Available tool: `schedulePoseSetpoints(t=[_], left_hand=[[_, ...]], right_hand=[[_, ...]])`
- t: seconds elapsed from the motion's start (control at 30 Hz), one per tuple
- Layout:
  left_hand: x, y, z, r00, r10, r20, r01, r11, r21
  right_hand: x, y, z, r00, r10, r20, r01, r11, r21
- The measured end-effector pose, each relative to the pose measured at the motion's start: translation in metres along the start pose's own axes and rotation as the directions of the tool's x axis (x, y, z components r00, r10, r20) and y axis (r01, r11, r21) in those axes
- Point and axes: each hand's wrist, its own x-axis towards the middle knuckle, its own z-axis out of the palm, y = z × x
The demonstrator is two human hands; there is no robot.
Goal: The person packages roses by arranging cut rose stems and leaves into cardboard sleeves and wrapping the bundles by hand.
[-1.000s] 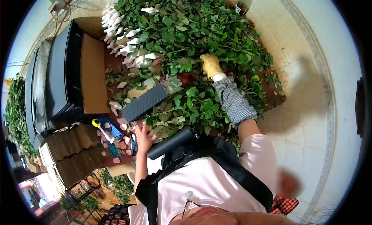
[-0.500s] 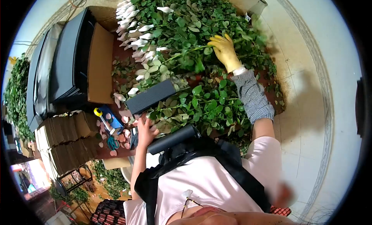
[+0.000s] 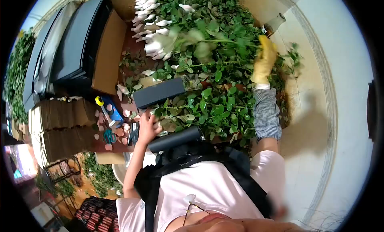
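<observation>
My right hand (image 3: 265, 61), in a yellow glove, is closed on a leafy stem (image 3: 230, 41) at the right of the green pile. The stem stretches left across the pile, its leaves blurred by motion. My bare left hand (image 3: 148, 127) is at the lower edge of a dark ridged wrapper (image 3: 159, 93), its visible fingers apart; some fingertips are hidden. Leafy stems (image 3: 216, 112) extend right from the wrapper. White-sleeved flower heads (image 3: 154, 45) line the left side of the large leafy pile (image 3: 208, 16).
Dark sheets (image 3: 74, 44) stand in a cardboard box (image 3: 110, 56) at the left. Below are stacked cardboard pieces (image 3: 60, 130), a yellow-and-white tool (image 3: 105, 111), teal scissors (image 3: 109, 136) and loose petals. A black cylinder (image 3: 176, 139) lies before my torso. A glass bottle (image 3: 275, 23) stands top right.
My gloved hand has moved right, from the middle of the pile to its right side, drawing the leafy stem with it. My left hand stays beside the wrapper. The camera view has shifted.
</observation>
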Motion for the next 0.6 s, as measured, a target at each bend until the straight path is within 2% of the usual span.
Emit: schedulePoseSetpoints(t=[0.07, 0.13, 0.17, 0.2, 0.23, 0.3, 0.33, 0.37, 0.4, 0.43, 0.5, 0.53, 0.57, 0.6], left_hand=[[-0.002, -0.006, 0.006, 1.0, 0.019, -0.018, -0.019, 1.0, 0.021], [-0.003, -0.009, 0.006, 0.999, 0.041, 0.004, -0.041, 0.998, 0.057], [-0.002, -0.011, 0.004, 0.999, 0.04, 0.004, -0.04, 0.998, 0.055], [0.0, -0.011, 0.006, 0.998, 0.067, -0.021, -0.065, 0.996, 0.067], [-0.001, -0.011, 0.008, 0.996, 0.08, -0.045, -0.076, 0.994, 0.079], [-0.003, -0.016, 0.015, 0.998, 0.046, -0.042, -0.043, 0.996, 0.079], [-0.003, -0.012, 0.012, 0.997, -0.048, 0.053, 0.044, 0.996, 0.077], [-0.002, -0.009, 0.008, 0.98, -0.138, 0.145, 0.127, 0.989, 0.08], [-0.003, -0.019, 0.019, 0.995, 0.041, -0.094, -0.046, 0.997, -0.056], [-0.004, -0.017, 0.017, 0.996, 0.018, -0.083, -0.022, 0.999, -0.044], [-0.004, -0.022, 0.022, 0.986, 0.089, -0.14, -0.093, 0.995, -0.023], [-0.004, -0.017, 0.016, 0.978, 0.097, -0.182, -0.114, 0.99, -0.087], [0.001, -0.008, 0.004, 0.999, 0.026, -0.043, -0.033, 0.985, -0.17], [-0.002, -0.011, 0.008, 0.998, 0.024, -0.056, -0.031, 0.993, -0.117]], right_hand=[[-0.005, 0.021, -0.011, 0.953, 0.027, 0.3, 0.063, 0.956, -0.287], [-0.021, 0.023, -0.015, 0.8, 0.061, 0.597, 0.127, 0.955, -0.267], [-0.029, 0.022, -0.023, 0.799, 0.06, 0.598, 0.129, 0.955, -0.267], [-0.027, 0.02, -0.028, 0.839, 0.239, 0.489, -0.133, 0.961, -0.241], [-0.026, 0.016, -0.032, 0.815, 0.42, 0.399, -0.382, 0.908, -0.175], [-0.022, -0.034, -0.079, 0.777, 0.308, 0.549, -0.367, 0.93, -0.003], [-0.037, -0.039, -0.08, 0.692, 0.304, 0.655, -0.471, 0.877, 0.091], [-0.047, -0.045, -0.084, 0.686, 0.152, 0.711, -0.278, 0.959, 0.063], [-0.058, -0.063, -0.08, 0.672, 0.1, 0.734, -0.234, 0.969, 0.082], [-0.074, -0.075, -0.077, 0.653, 0.051, 0.756, -0.192, 0.976, 0.099], [-0.13, -0.085, -0.069, 0.491, 0.214, 0.844, -0.189, 0.972, -0.136], [-0.149, -0.096, -0.064, 0.599, 0.215, 0.772, -0.161, 0.976, -0.147], [-0.163, -0.107, -0.059, 0.697, 0.208, 0.686, -0.132, 0.978, -0.162], [-0.175, -0.115, -0.059, 0.689, 0.32, 0.651, -0.228, 0.947, -0.225]])
